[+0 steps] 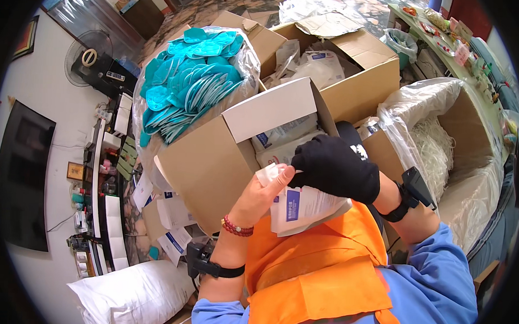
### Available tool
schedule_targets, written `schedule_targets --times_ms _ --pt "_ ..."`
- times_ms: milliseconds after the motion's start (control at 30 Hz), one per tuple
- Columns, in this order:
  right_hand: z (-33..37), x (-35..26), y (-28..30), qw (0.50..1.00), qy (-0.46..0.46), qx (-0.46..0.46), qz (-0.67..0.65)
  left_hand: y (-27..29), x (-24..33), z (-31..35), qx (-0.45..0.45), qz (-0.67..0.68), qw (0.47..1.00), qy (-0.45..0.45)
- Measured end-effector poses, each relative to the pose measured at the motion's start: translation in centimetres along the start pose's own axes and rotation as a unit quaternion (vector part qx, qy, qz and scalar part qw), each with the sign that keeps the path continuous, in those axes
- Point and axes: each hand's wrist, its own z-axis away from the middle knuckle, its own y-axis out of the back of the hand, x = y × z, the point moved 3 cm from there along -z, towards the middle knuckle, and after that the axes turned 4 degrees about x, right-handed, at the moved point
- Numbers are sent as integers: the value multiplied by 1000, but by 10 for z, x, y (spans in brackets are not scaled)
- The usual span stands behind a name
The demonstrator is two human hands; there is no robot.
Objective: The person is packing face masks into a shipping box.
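Two hands meet at the far edge of a white packet (310, 208). The bare left hand (260, 195) pinches a white slip (266, 173) between thumb and fingers; the gloved right hand (335, 167) curls, but I cannot tell what it pinches. The packet lies on the near side of both, before an open box (199, 171).

The stone-patterned floor (264, 13) is showing in pink, grey and dark patches. A stuffed white sack (135, 295) is lying at the lower left; near it, white-and-blue printed packaging (174, 242) is lying scattered beside a small teal piece (153, 252). At the far end, a white heap (313, 8) is resting. The white-flapped carton (202, 171) is standing between, its underside hidden.
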Motion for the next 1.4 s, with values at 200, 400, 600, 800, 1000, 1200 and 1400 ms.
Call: schedule_targets --times_ms 200,400,600,800,1000,1200,1400 --pt "5 -3 -7 985 99 71 125 -5 4 -2 135 -74 987 -50" --pt "21 -37 1 945 247 100 190 -8 -15 -13 210 -130 967 -71" --pt "23 -76 35 953 228 57 193 16 -57 -38 255 -234 937 -41" --pt "1 -37 31 945 163 135 251 13 -57 -38 190 -466 855 -128" --pt "6 20 6 968 70 106 215 12 4 -6 377 -332 796 -337" --pt "-4 15 2 971 91 92 202 -2 -2 4 186 -306 896 -263" --pt "-13 13 -5 969 121 90 196 -18 -29 -9 97 -121 977 -143"
